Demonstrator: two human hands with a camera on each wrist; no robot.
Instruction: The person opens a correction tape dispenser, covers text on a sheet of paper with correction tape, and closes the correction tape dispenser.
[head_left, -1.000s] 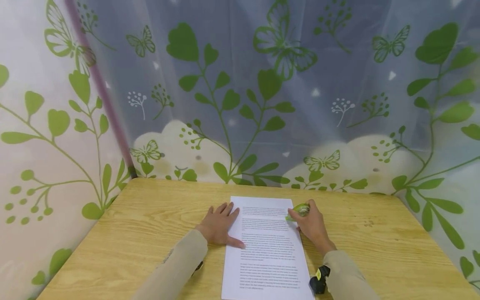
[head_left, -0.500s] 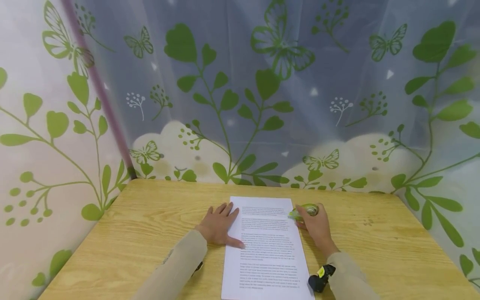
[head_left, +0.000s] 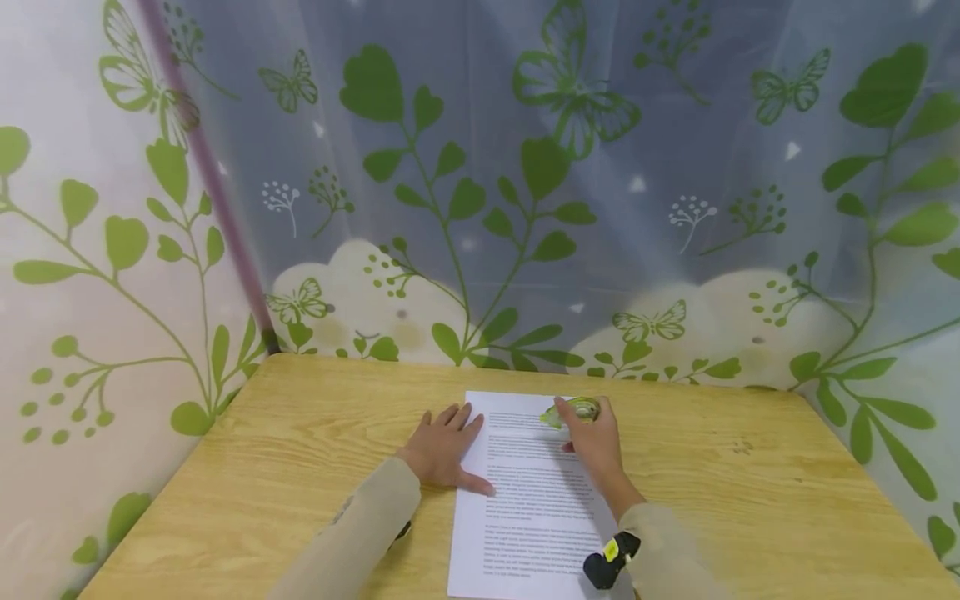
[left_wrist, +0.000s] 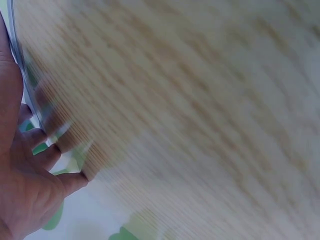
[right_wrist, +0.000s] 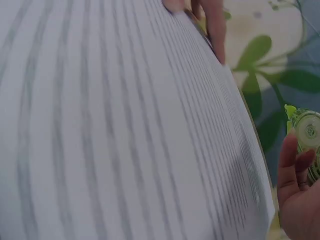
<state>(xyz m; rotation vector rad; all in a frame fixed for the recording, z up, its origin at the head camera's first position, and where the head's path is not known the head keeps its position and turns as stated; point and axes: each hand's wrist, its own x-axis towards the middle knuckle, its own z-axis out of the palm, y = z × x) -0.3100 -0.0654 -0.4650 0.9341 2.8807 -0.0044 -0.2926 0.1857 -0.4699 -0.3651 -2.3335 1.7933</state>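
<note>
A printed sheet of paper (head_left: pixel 517 521) lies on the wooden table, its text running in several paragraphs. My left hand (head_left: pixel 438 454) rests on its upper left edge with fingers spread and thumb reaching onto the page. In my right hand (head_left: pixel 598 446) is a green, see-through correction tape dispenser (head_left: pixel 583 408), pinched between thumb and fingers. Its green tip points left over the top lines near the upper right of the sheet. The right wrist view shows the round reel of the correction tape dispenser (right_wrist: pixel 307 131) at the right edge, above the paper's surface.
The wooden table (head_left: pixel 330 400) reaches back to a curtain (head_left: pixel 480 250) printed with green leaves and butterflies. A black wrist camera (head_left: pixel 611 560) sits at the right sleeve, over the lower right of the sheet.
My right hand first drew right, off the sheet's edge, then came back left over the top lines with the correction tape dispenser. The left hand has stayed on the paper.
</note>
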